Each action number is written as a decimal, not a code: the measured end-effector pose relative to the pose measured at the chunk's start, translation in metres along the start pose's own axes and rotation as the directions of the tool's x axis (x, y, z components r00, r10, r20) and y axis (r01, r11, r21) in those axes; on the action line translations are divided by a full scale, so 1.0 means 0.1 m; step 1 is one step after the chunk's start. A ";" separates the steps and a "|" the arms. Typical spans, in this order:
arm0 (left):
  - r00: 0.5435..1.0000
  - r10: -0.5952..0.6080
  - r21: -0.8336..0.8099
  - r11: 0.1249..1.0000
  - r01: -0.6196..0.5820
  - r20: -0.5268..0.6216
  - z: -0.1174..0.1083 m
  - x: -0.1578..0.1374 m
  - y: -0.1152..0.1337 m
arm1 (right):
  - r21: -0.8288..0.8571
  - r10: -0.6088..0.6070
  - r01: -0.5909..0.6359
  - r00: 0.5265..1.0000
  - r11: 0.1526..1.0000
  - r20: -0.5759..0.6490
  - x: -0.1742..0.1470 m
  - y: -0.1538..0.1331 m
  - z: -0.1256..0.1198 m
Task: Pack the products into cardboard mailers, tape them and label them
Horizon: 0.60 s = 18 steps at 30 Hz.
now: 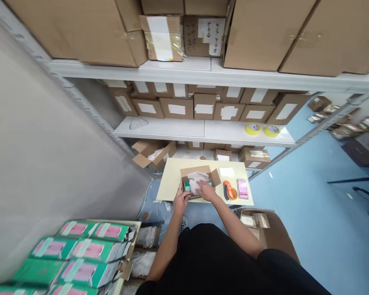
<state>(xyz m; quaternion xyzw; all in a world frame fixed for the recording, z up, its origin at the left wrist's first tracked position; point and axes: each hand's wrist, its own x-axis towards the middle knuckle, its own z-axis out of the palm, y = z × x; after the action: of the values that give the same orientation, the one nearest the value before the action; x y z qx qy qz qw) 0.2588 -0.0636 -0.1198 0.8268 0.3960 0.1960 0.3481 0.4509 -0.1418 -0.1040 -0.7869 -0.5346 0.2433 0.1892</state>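
Observation:
An open cardboard box [200, 168] sits on the pale yellow table, flaps up. Crumpled white paper [195, 177] lies inside it, over something green [187, 187] that shows only in part. My left hand [181, 200] grips the box at its front left corner, fingers along the outer side. Over the box opening, my right hand [205, 190] rests with its fingers stretched out on the paper. Right of the box are an orange tape dispenser [230, 191], a pink and white packet [242, 189] and a white slip of paper [226, 171].
Metal shelves with labelled cartons [203, 109] rise behind the table [171, 174]. Two yellow tape rolls [253, 128] lie on the middle shelf. Several green and pink packages [84, 249] are stacked at lower left. A large open carton [276, 233] stands at my right.

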 end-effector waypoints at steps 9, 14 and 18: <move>0.951 0.193 -0.105 0.980 -0.172 0.241 0.28 0.93 -0.26 | 0.017 0.460 -0.464 0.872 0.886 -0.168 0.63 0.30 0.04; 0.950 0.122 -0.148 0.986 -0.082 0.288 0.46 1.07 -0.62 | 0.129 0.423 -0.403 0.871 0.906 -0.248 0.61 0.43 0.26; 0.933 0.049 -0.193 0.981 0.023 0.358 0.49 1.12 -0.93 | 0.258 0.335 -0.251 0.867 0.933 -0.370 0.39 0.55 0.35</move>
<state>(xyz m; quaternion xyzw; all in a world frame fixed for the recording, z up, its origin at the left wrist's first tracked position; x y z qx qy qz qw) 0.3078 0.0455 -0.2154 0.8134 0.2989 0.0808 0.4924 0.4838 -0.1240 -0.1705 -0.8691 -0.3296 0.1528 0.3358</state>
